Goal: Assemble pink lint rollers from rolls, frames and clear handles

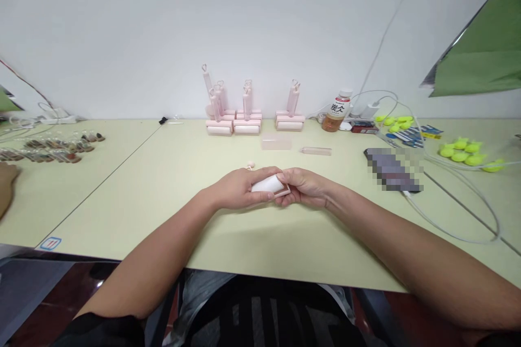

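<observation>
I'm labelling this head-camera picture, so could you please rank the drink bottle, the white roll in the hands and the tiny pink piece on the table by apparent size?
1. Drink bottle, though it stands farther away.
2. White roll, about alike in length; partly covered by the left hand and right hand, so unsure.
3. Tiny pink piece.

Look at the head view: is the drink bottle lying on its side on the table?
No, the drink bottle stands upright at the back of the table against the wall, right of the pink rollers.
</observation>
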Available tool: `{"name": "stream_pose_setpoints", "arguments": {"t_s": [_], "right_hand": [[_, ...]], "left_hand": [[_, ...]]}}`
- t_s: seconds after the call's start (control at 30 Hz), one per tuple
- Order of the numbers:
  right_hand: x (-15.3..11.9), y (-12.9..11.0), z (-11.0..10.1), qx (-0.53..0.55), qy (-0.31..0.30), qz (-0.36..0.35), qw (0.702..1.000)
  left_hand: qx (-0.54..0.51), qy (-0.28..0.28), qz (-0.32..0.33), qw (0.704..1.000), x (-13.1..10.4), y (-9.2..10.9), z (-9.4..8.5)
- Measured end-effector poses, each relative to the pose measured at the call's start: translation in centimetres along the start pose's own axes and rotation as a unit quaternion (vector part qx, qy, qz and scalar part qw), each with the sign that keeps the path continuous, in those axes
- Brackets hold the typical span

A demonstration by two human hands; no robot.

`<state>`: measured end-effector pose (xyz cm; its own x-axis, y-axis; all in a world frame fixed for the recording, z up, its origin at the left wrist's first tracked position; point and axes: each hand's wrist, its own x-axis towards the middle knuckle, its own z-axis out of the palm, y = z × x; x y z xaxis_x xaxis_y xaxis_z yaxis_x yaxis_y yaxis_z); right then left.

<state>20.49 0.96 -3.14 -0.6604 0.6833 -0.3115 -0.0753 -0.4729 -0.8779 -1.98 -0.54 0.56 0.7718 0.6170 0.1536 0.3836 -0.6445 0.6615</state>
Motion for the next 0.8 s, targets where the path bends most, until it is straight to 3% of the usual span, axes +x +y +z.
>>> {"name": "stream_pose_setpoints", "arguments": {"t_s": [0.13,0.33,0.63,0.7,0.73,0.8], "right_hand": [[0.3,0.4,0.0,-0.004,0.025,-0.011,1.0],[0.7,0.9,-0.1,-0.039,0.114,-0.076,0.99],[0.9,1.6,0.4,-0.154,0.152,-0.19,0.957],[1.0,1.3,-0.3,-0.222,0.176,-0.221,0.933],[1.0,0.9,-0.9,-0.276,0.204,-0.243,0.907],[0.9,0.1,-3.0,-0.408,0.296,-0.286,0.815]], "left_hand": [[0.02,-0.006,-0.015,1.0,0.0,-0.3,0.0],[0.071,0.041,-0.033,0.996,0.0,-1.3,0.5],[0.05,0.058,-0.057,0.995,-0.1,-1.3,0.3],[0.049,0.076,-0.074,0.993,-0.1,-1.6,0.4],[0.048,0.09,-0.09,0.991,-0.1,-1.9,0.4],[0.034,0.125,-0.124,0.984,0.0,-2.4,0.5]]}}
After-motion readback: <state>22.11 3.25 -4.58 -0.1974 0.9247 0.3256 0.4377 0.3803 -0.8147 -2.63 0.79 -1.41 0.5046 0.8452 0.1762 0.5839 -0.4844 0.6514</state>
